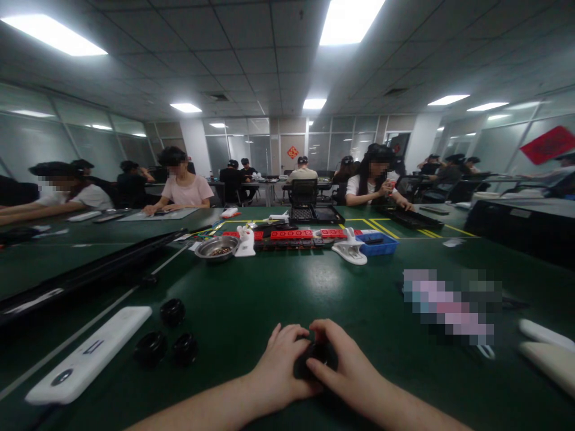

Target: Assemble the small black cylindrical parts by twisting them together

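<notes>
- Your left hand (281, 365) & right hand (345, 368): both grips closed round one small black part (311, 359), low centre on the green worktop (287, 287).
- 3 black caps (173, 311) left of your hands (near, not touching).
- White device (90, 353) beside them.
- Metal bowl (217, 247), blue tray (378, 244) farther back.

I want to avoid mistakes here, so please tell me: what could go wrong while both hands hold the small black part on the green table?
The left hand and right hand cover the small black part, so a slip may go unseen. Three loose black round pieces beside the white device might be knocked and roll along the green table.
</notes>
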`<state>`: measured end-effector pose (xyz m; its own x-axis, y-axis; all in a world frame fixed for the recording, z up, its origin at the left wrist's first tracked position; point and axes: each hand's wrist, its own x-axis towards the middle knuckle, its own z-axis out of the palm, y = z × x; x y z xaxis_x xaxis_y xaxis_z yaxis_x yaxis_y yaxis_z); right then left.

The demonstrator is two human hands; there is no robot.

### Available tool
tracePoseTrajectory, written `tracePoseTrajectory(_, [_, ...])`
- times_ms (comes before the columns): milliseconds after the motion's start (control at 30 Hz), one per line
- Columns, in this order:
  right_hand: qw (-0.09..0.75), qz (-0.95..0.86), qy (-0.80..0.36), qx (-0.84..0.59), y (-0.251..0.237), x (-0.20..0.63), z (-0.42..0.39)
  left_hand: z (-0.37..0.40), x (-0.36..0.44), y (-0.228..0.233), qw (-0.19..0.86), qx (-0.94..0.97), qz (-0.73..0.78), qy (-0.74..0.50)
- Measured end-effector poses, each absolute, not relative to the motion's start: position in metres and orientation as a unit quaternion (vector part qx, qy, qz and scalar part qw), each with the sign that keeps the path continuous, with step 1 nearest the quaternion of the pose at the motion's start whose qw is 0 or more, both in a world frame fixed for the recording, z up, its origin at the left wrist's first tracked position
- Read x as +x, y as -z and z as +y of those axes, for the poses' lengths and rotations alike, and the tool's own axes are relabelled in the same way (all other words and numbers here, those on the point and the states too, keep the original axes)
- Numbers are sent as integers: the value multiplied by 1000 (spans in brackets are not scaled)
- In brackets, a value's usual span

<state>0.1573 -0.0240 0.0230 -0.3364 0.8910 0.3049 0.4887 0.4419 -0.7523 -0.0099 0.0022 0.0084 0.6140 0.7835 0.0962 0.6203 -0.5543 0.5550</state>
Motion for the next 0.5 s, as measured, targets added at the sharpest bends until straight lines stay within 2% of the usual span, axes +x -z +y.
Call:
tracePoseTrajectory(167, [362,-801,-279,-386,-26,159,-29,3,-10,-7,236,866,407,-168])
tracePoseTrajectory(367, [377,-771,-249,-449,-22,158,-24,4,-10,-7,242,866,405,-167])
tracePoseTrajectory(500, [362,-783,-276,-423,-23,157,-26,2,-9,-9,234,866,412,-161])
